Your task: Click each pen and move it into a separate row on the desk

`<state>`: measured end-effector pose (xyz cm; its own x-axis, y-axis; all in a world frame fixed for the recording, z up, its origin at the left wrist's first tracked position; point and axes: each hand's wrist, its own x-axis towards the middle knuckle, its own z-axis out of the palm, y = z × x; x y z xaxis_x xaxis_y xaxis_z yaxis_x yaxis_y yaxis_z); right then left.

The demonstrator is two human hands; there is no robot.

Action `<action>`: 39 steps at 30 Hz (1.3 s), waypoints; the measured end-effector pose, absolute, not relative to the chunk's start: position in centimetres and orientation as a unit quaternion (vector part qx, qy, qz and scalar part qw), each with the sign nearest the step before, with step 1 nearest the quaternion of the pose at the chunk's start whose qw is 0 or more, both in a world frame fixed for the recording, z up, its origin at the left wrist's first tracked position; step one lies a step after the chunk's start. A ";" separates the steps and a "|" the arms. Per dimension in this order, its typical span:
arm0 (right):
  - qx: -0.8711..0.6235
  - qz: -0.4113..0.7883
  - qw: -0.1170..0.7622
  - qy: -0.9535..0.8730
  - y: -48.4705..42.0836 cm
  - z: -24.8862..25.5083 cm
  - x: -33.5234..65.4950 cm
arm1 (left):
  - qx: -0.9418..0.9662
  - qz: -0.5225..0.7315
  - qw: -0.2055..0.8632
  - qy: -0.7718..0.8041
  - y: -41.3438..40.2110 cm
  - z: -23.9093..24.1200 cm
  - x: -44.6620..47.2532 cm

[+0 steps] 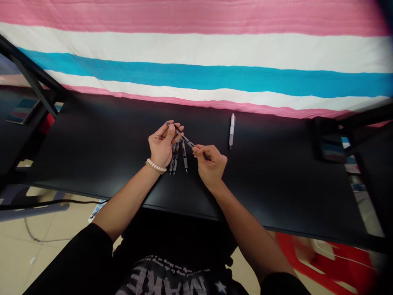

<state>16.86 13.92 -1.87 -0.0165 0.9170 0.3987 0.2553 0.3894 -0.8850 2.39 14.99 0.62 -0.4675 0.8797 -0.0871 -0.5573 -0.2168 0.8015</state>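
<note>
Above the black table, a slim pen (pixel 186 141) with a clear barrel and dark grip slants between my two hands. My left hand (pixel 162 143) pinches its upper end between thumb and fingers. At the lower end, my right hand (pixel 211 162) closes its fingertips on the same pen. Several grey and black pens (pixel 175 159) lie on the table under and beside my left hand, their tips toward me; the hand hides their upper parts. To the right, apart from both hands, lies a white pen with a grey grip (pixel 231 130).
The black table (pixel 276 176) ends at a striped pink, white and blue cloth (pixel 196 76) along its back. Dark metal frame bars (pixel 33 82) stand at the left. Below the front edge on the right is a red plastic stool (pixel 331 262).
</note>
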 end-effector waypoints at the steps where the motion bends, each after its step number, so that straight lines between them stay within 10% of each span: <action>1: -0.455 0.290 0.532 -0.653 14.0 -1.8 16.9 | 0.193 0.756 0.474 0.408 15.0 0.6 2.4; 39: -0.439 0.339 0.510 -0.658 14.4 -0.8 16.7 | 0.179 0.753 0.486 0.405 15.3 0.7 1.5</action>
<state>16.68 14.37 -0.84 -0.0947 0.9232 0.3724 0.2322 0.3843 -0.8935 1.53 15.29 0.73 -0.4638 0.8772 -0.1242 -0.5871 -0.1993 0.7846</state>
